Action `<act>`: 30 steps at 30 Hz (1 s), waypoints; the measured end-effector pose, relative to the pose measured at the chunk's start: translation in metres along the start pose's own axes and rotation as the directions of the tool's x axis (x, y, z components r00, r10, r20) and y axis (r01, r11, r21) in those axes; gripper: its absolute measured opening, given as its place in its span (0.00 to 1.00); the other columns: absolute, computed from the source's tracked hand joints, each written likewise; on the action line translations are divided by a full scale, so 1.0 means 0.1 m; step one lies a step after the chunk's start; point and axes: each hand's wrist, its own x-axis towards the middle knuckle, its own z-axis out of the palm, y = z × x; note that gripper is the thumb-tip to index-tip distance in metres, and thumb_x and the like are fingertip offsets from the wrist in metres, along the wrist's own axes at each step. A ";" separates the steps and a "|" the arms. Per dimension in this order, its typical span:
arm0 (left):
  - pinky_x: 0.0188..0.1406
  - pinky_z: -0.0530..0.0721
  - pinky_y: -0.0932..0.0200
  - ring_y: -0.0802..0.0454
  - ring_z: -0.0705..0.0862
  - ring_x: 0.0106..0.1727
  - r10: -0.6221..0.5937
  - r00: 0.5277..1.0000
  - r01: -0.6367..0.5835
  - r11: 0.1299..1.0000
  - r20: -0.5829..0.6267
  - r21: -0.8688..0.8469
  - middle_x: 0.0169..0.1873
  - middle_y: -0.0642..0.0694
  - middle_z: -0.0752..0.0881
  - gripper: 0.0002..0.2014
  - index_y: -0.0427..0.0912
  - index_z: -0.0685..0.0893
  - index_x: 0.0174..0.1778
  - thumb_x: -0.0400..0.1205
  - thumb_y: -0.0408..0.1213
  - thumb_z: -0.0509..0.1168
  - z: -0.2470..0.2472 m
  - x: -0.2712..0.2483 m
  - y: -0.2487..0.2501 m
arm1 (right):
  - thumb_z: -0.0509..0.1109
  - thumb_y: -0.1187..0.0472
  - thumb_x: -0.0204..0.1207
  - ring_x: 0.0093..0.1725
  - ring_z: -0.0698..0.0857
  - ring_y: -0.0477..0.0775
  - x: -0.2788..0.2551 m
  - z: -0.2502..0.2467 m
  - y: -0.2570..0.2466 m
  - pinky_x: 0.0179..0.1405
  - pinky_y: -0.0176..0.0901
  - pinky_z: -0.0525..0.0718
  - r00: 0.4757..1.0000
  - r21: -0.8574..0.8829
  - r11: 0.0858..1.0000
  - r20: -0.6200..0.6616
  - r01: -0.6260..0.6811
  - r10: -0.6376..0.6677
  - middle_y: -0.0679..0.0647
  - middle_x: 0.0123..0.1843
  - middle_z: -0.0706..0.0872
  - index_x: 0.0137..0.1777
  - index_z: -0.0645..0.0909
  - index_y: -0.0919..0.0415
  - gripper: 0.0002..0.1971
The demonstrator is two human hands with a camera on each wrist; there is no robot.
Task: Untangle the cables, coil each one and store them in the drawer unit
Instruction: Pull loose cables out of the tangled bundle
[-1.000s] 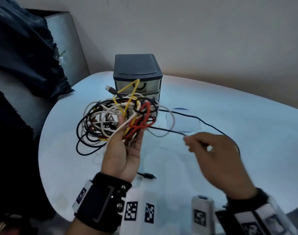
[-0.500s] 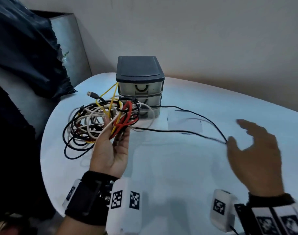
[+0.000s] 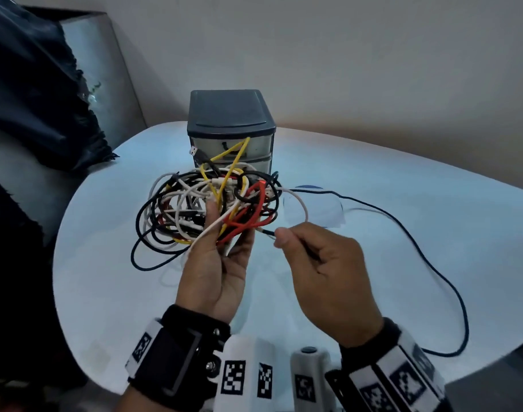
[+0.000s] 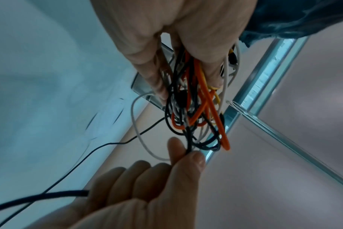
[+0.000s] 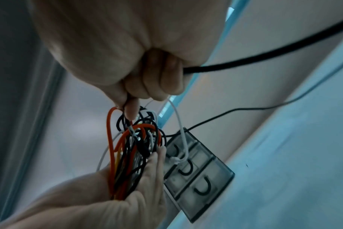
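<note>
My right hand [image 3: 322, 281] has thumb and forefinger pinched on the black cable [image 3: 450, 275] right where it leaves the knot, the other fingers curled under so the slack runs back through the palm; I judge that grip is there to draw this one strand free without dragging the rest along. Wrist low, knuckles up, fingertips aimed at the bundle. My left hand [image 3: 218, 272] stands upright, palm toward me, fingers and thumb closed around the tangle [image 3: 206, 203] of white, black, yellow and red leads, held up off the desk [image 3: 403, 203] as an anchor to pull against. The freed black length trails off right across the desk and loops toward its near edge. Behind the tangle sits the drawer unit [image 3: 230, 114], drawers apparently closed, so nothing is stored yet.
</note>
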 end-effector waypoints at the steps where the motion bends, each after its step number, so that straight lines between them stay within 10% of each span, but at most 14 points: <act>1: 0.45 0.90 0.61 0.56 0.91 0.41 0.005 1.000 -0.005 1.000 0.010 0.004 0.42 0.45 0.92 0.13 0.46 0.94 0.36 0.79 0.47 0.69 0.01 -0.01 0.01 | 0.68 0.57 0.82 0.20 0.67 0.45 0.00 -0.02 -0.04 0.22 0.33 0.64 0.999 0.036 0.999 -0.021 0.026 -0.026 0.49 0.21 0.72 0.36 0.84 0.63 0.14; 10: 0.46 0.90 0.51 0.39 0.90 0.55 -0.138 0.990 0.137 0.989 -0.021 -0.047 0.58 0.36 0.87 0.16 0.42 0.87 0.57 0.81 0.50 0.70 -0.10 0.06 0.14 | 0.70 0.61 0.81 0.23 0.68 0.40 -0.04 -0.07 -0.10 0.26 0.27 0.67 0.956 0.161 0.979 0.284 -0.121 0.072 0.51 0.25 0.76 0.39 0.87 0.61 0.10; 15: 0.38 0.92 0.51 0.46 0.92 0.41 -0.142 0.978 0.138 0.990 -0.153 -0.039 0.45 0.41 0.92 0.25 0.38 0.89 0.47 0.76 0.60 0.70 -0.16 0.16 0.16 | 0.74 0.58 0.78 0.26 0.71 0.46 0.04 -0.33 -0.26 0.27 0.35 0.68 0.677 0.102 0.947 0.722 -0.305 0.140 0.57 0.28 0.84 0.39 0.90 0.54 0.07; 21: 0.61 0.84 0.53 0.45 0.89 0.52 -0.141 0.990 0.143 0.988 -0.029 0.055 0.60 0.40 0.87 0.23 0.43 0.81 0.74 0.81 0.40 0.67 -0.16 0.14 0.29 | 0.75 0.61 0.76 0.22 0.76 0.39 0.15 -0.50 0.18 0.25 0.28 0.69 0.882 -0.170 0.901 0.201 -0.398 0.427 0.41 0.23 0.82 0.32 0.87 0.57 0.11; 24: 0.64 0.82 0.49 0.44 0.87 0.51 -0.128 0.991 0.123 0.987 0.042 0.105 0.59 0.38 0.88 0.20 0.44 0.83 0.71 0.81 0.37 0.64 -0.12 0.11 0.26 | 0.72 0.53 0.77 0.48 0.85 0.40 0.14 -0.53 0.43 0.46 0.36 0.77 0.882 -0.373 0.806 -0.084 -0.459 0.463 0.39 0.43 0.88 0.47 0.86 0.47 0.02; 30: 0.27 0.86 0.59 0.48 0.88 0.32 -0.254 0.955 0.248 0.967 0.151 0.061 0.35 0.43 0.90 0.18 0.42 0.93 0.39 0.82 0.43 0.60 -0.05 0.01 0.13 | 0.68 0.49 0.80 0.78 0.67 0.34 0.08 -0.30 0.37 0.82 0.48 0.60 0.963 -0.315 0.927 0.107 -0.205 0.249 0.31 0.71 0.73 0.73 0.74 0.39 0.21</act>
